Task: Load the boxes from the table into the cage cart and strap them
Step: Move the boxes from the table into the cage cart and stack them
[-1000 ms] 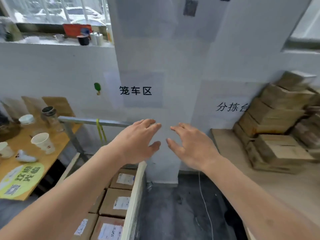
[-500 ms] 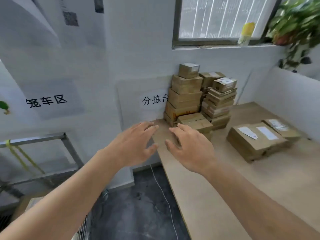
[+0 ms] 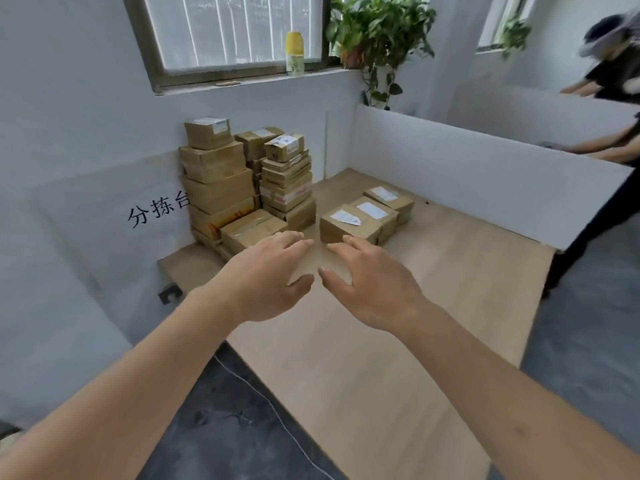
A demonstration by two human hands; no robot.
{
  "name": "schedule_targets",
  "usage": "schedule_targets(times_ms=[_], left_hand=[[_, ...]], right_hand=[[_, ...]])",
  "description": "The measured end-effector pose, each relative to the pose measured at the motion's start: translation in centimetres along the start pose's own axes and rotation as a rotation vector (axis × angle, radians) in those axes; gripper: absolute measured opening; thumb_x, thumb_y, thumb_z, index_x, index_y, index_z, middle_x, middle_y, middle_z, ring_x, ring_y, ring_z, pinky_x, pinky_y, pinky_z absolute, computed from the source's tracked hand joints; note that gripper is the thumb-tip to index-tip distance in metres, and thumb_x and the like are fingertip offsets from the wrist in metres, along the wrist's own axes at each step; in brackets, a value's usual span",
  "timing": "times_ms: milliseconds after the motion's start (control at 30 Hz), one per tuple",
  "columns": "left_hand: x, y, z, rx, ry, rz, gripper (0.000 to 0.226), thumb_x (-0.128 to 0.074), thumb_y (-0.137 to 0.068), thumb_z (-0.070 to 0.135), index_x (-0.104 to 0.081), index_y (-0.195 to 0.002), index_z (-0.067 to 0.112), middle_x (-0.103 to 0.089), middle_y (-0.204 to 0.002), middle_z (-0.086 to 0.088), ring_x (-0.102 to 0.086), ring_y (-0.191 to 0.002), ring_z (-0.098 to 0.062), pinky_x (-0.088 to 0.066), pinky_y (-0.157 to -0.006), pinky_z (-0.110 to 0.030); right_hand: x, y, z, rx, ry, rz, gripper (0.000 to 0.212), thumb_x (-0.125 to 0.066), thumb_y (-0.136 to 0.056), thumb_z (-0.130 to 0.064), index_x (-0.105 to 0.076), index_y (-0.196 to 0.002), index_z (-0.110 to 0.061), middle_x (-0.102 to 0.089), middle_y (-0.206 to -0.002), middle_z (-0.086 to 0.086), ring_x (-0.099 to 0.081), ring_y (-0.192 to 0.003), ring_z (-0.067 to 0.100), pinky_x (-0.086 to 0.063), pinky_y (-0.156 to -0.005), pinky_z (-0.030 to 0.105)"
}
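Because nothing is yet in their grasp, both hands hang out over the near part of the counter, palms down, side by side and almost meeting at the thumbs. The left hand has its fingers straight and loosely spread, touching nothing that I can make out; the right hand matches it, fingers fanned a little wider, also empty. Held level and together like this, they look set to take one carton from both sides, which I judge to be the step in hand: a reach for the next box.

Just beyond the fingertips lies a low box, resting against the foot of the stacks, and to its right a row of flat boxes with white labels lies on the bare wood, apart from the pile. These low ones sit nearest the edge, probably because they are easiest to lift first.

Behind them two tall stacks of boxes lean back into the corner of the wall, where the wall keeps them from toppling. A wall sign with dark characters is pasted to their left. A white partition closes the far side of the counter, and beyond it another person bends forward. On the windowsill stand a yellow bottle and a potted plant. The cage cart is out of view.
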State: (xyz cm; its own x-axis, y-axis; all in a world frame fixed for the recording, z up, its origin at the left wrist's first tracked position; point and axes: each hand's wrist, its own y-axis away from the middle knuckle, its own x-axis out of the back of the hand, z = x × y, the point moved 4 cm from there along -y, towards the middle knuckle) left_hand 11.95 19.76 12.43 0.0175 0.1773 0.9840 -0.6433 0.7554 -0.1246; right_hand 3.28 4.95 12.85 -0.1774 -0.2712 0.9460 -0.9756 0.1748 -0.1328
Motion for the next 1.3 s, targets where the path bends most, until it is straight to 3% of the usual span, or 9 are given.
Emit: schedule_targets(times_ms=[400, 567, 767, 1033, 1300], left_hand=[[-1.2, -4.4, 15.9, -0.137, -0.047, 0.036, 0.060, -0.049, -0.103, 0.052, -0.037, -0.156, 0.028, -0.039, -0.157, 0.008, -0.041, -0.143, -0.017, -0.049, -0.107, -0.039], [-3.9, -6.3, 24.3, -0.086, -0.044, 0.025, 0.062, -0.045, -0.104, 0.054, -0.033, -0.159, 0.029, -0.032, -0.164, 0.012, -0.040, -0.146, -0.017, -0.047, -0.105, -0.036], [-5.6, -8.2, 32.3, 0.001, -0.061, 0.009, 0.066, -0.040, -0.104, 0.057, -0.028, -0.162, 0.029, -0.027, -0.168, 0.010, -0.032, -0.153, -0.016, -0.044, -0.114, -0.042], [-6.7, -12.3, 36.6, 0.052, -0.054, -0.002, 0.065, -0.041, -0.104, 0.055, -0.030, -0.162, 0.026, -0.028, -0.168, 0.007, -0.033, -0.152, -0.019, -0.040, -0.116, -0.040], [-9.8, -18.1, 34.1, 0.146, -0.054, -0.016, 0.066, -0.043, -0.104, 0.054, -0.029, -0.162, 0.026, -0.029, -0.167, 0.006, -0.033, -0.151, -0.016, -0.040, -0.116, -0.035]], right_hand=[[5.7, 8.5, 13.0, -0.120, -0.021, 0.103, 0.051, -0.046, -0.103, -0.055, -0.055, -0.145, -0.028, -0.050, -0.151, 0.000, -0.047, -0.137, 0.020, -0.044, -0.108, 0.038], [8.3, 11.9, 21.5, -0.097, 0.003, 0.052, 0.055, -0.044, -0.103, -0.057, -0.050, -0.150, -0.030, -0.042, -0.160, 0.000, -0.042, -0.143, 0.022, -0.040, -0.114, 0.041], [11.4, 14.8, 30.0, -0.043, 0.028, 0.001, 0.053, -0.042, -0.103, -0.059, -0.050, -0.149, -0.031, -0.042, -0.159, -0.001, -0.043, -0.143, 0.021, -0.040, -0.113, 0.041], [12.5, 13.1, 35.6, 0.034, 0.007, -0.034, 0.058, -0.041, -0.103, -0.060, -0.045, -0.153, -0.032, -0.037, -0.164, -0.002, -0.037, -0.148, 0.019, -0.036, -0.117, 0.040], [10.1, 5.8, 40.1, 0.102, -0.002, -0.130, 0.062, -0.041, -0.102, -0.063, -0.040, -0.156, -0.032, -0.030, -0.168, -0.003, -0.032, -0.151, 0.019, -0.036, -0.118, 0.042]])
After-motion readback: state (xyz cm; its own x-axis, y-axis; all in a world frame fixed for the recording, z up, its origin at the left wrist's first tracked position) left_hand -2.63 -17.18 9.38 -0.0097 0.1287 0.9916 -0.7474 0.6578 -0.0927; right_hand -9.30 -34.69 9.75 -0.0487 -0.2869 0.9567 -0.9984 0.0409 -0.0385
